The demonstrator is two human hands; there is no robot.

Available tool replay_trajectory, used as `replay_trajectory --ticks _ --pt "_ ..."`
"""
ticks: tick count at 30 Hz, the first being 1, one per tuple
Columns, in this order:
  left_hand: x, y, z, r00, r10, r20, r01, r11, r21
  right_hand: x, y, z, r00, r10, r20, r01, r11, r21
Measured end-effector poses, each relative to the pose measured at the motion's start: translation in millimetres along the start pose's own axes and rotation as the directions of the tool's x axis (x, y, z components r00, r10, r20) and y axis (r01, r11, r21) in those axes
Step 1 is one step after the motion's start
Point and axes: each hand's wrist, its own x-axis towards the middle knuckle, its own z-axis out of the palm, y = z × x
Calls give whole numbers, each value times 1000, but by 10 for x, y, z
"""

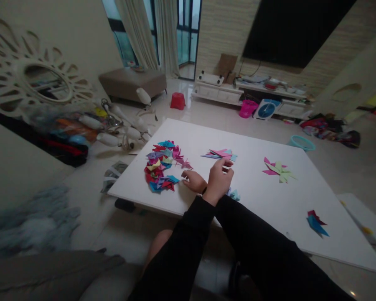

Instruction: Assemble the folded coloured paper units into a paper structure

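My forearms cross in black sleeves, the left over the right. My left hand (219, 179) is loosely curled with a gap between its fingers. It is just in front of a stack of folded paper pieces (222, 154), pink, purple and light blue. My right hand (194, 181) reaches out to the left under the left wrist. Its fingertips are apart, beside a heap of colourful origami cranes (158, 167), and I see nothing in them. A pink crane (184, 163) lies at the heap's right edge. Light-blue folded paper (235, 195) is partly hidden behind my right sleeve.
On the white table (253, 225) lie green and pink folded papers (279, 169) and a blue and red pair (316, 223) at right. Beyond stand a red stool (177, 101), a pink bin (248, 108) and a fan (266, 108). A lamp (125, 131) lies left of the table.
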Motion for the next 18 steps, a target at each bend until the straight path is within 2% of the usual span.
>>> replay_trajectory --ticks 2,5,8,10,14,18 --pt "14 7 -78 1000 -6 6 6 1000 -8 126 9 218 997 -25 70 30 997 -65" --pt "27 17 -188 1000 -15 -3 15 1000 -14 404 -5 671 967 -60 247 93 987 -127" --pt "36 15 -271 999 -14 -29 14 1000 -13 705 -4 1098 947 -77 313 130 980 -152" --pt "46 7 -310 999 -2 -47 1 1000 -13 854 22 1291 930 -60 362 146 965 -216" --pt "76 -1 -354 997 25 -77 -25 1000 -2 970 97 1471 889 -7 457 155 946 -286" --pt "95 8 -360 996 21 -89 -23 1000 -21 945 115 1477 884 -13 468 167 943 -288"
